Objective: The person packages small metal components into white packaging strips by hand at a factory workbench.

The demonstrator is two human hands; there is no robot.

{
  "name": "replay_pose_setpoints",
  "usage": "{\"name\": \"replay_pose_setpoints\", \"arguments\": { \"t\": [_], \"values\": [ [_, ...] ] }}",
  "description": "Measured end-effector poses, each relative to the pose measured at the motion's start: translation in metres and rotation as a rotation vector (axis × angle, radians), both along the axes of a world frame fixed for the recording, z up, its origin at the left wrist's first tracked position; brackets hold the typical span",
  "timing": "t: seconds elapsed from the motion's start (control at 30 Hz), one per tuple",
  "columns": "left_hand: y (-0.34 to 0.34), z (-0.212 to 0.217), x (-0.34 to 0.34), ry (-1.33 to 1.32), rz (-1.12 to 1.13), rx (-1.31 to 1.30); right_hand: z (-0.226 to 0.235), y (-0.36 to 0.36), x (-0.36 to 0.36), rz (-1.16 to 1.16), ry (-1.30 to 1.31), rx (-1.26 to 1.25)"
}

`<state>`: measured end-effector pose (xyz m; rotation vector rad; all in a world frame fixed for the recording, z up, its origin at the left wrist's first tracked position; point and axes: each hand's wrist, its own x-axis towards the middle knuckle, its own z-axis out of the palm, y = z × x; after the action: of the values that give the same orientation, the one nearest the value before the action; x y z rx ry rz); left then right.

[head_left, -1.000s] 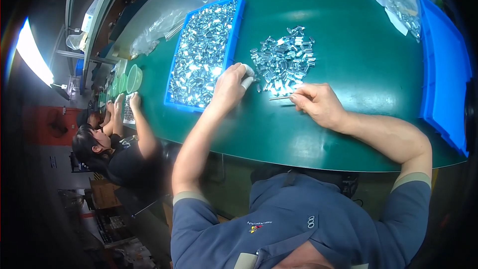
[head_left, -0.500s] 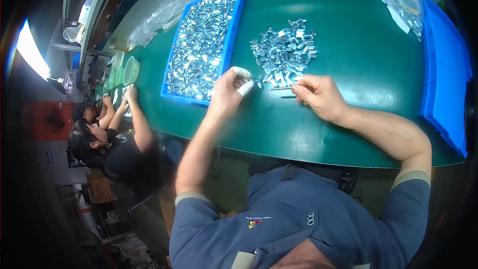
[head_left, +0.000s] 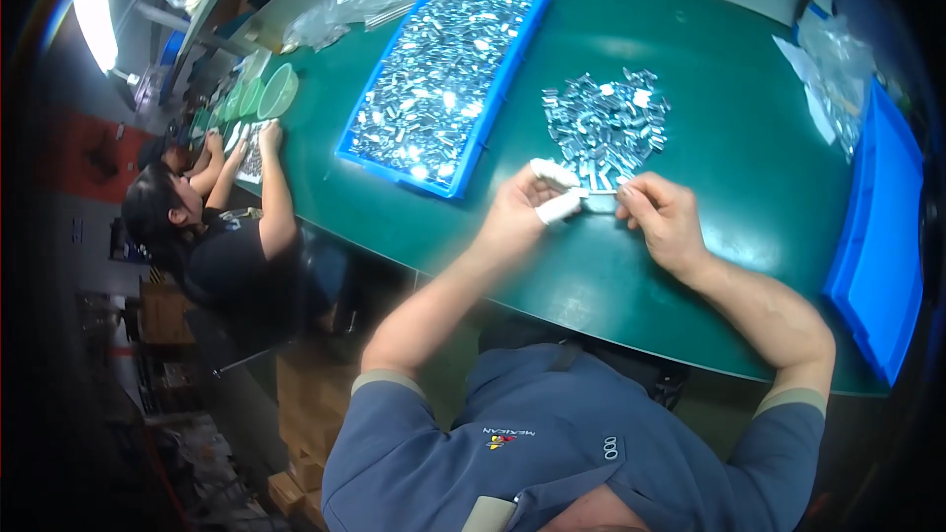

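My left hand (head_left: 522, 212), with white finger covers on two fingertips, and my right hand (head_left: 665, 217) meet over the green table (head_left: 709, 158). Between them they pinch a small silver metal part (head_left: 598, 199). Just beyond my fingers lies a loose pile of shiny metal parts (head_left: 606, 123). A shallow blue tray (head_left: 483, 148) full of the same silver parts sits to the left of the pile.
A blue bin (head_left: 882, 246) stands at the table's right edge, with clear plastic bags (head_left: 838, 59) behind it. More plastic bags (head_left: 345, 10) and green bowls (head_left: 266, 94) lie at the far left. A co-worker in black (head_left: 227, 246) sits at the left, hands on the table.
My hands have drawn back from the pile toward me and come together, now holding one small metal part between them.
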<state>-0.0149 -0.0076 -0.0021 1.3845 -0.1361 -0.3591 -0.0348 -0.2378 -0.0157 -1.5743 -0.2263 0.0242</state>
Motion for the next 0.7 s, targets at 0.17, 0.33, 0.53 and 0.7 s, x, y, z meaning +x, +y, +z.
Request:
{"name": "replay_pose_setpoints", "arguments": {
  "t": [0.17,0.33,0.53,0.7],
  "values": [
    [0.003,-0.014,-0.002,-0.042,-0.057,-0.015,0.001,-0.001,-0.002,0.064,0.075,-0.08],
    [-0.004,-0.019,-0.006,-0.044,-0.133,-0.033,0.009,0.002,-0.005,0.159,0.019,-0.234],
    [0.003,-0.001,-0.012,-0.219,-0.115,0.241,0.004,0.003,-0.003,0.143,0.003,-0.208],
    [0.04,0.037,-0.011,-0.648,0.149,0.582,0.004,-0.001,-0.004,0.057,0.103,-0.063]
  ]
}}
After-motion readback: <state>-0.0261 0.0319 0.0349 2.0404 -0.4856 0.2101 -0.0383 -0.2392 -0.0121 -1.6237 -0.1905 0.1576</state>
